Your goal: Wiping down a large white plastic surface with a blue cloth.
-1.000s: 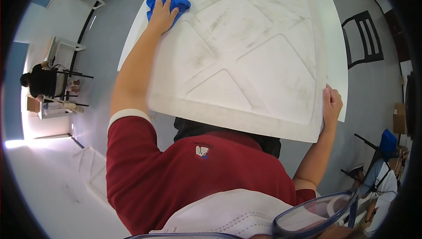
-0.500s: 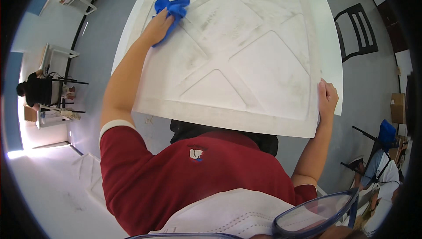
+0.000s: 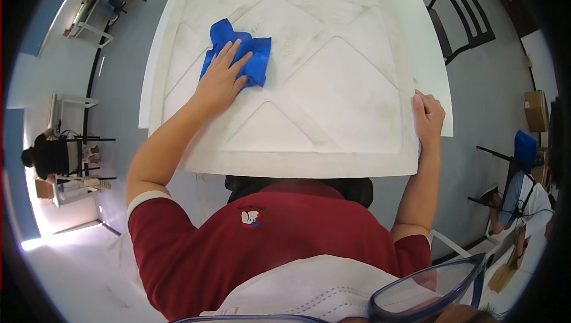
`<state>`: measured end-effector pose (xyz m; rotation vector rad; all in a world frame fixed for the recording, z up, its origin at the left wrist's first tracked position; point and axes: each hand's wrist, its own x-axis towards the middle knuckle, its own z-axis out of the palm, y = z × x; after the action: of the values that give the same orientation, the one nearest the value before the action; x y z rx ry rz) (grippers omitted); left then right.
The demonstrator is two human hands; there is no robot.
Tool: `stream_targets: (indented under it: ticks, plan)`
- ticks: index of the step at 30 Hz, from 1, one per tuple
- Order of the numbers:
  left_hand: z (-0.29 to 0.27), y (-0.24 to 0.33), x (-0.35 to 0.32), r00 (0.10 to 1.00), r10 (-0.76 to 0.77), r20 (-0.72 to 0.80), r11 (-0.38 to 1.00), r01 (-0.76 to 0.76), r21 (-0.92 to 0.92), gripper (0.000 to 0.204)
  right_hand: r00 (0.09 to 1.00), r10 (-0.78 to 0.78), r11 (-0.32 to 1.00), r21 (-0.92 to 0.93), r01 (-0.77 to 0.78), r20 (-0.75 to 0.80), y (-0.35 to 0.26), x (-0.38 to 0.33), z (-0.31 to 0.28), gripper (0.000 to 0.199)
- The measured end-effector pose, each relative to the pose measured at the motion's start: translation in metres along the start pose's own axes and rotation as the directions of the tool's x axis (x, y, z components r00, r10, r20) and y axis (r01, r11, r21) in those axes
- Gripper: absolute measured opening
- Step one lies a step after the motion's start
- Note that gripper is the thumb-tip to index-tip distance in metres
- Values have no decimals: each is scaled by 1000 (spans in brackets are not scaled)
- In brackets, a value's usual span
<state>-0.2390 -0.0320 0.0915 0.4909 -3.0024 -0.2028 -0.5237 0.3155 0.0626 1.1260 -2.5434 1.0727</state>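
A large white panel (image 3: 345,97) with moulded triangular ridges and grey smudges lies in front of me on a white table (image 3: 429,67). On its left part, my left hand (image 3: 220,82) presses down on a blue cloth (image 3: 257,61), palm down with the fingers stretched and spread. The cloth is crumpled, and its corners stick out past my fingertips and beside my thumb. At the panel's right edge, my right hand (image 3: 428,114) is closed round the rim near the close corner. Some of its fingers are hidden.
A black chair (image 3: 461,20) stands to the right of the table. Further right are a cardboard box (image 3: 536,111) and a seated person (image 3: 517,201). On the left, another person (image 3: 50,155) sits at a white desk (image 3: 71,198), with someone else at a table beyond.
My left hand has brought the blue cloth closer to me over the panel; its fingers have gone from bunched to spread flat. My right hand stays at the panel's edge. The view has shifted slightly.
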Motion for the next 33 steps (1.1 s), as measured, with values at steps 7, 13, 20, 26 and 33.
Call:
stream_targets:
  ticks: [7, 13, 20, 26, 33]
  plan:
    - [2, 27, 36, 993, 117, 31, 981, -111, -158, 45, 996, 82, 996, 16, -82, 40, 3, -4, 2, 28]
    - [8, 63, 73, 974, 219, 60, 974, -215, -69, 51, 979, 172, 982, 55, -179, 111, -6, -2, -1, 29]
    - [23, 33, 108, 993, 17, -113, 999, -12, 39, 52, 986, 147, 987, 54, -152, 77, -8, -1, 0, 29]
    - [36, 27, 127, 995, 25, -100, 999, -28, -23, 47, 986, 155, 987, 43, -157, 56, -15, -1, -3, 27]
    - [36, 74, 149, 984, -20, -178, 920, -52, -389, 43, 984, 153, 985, 65, -159, 87, -18, 1, -6, 27]
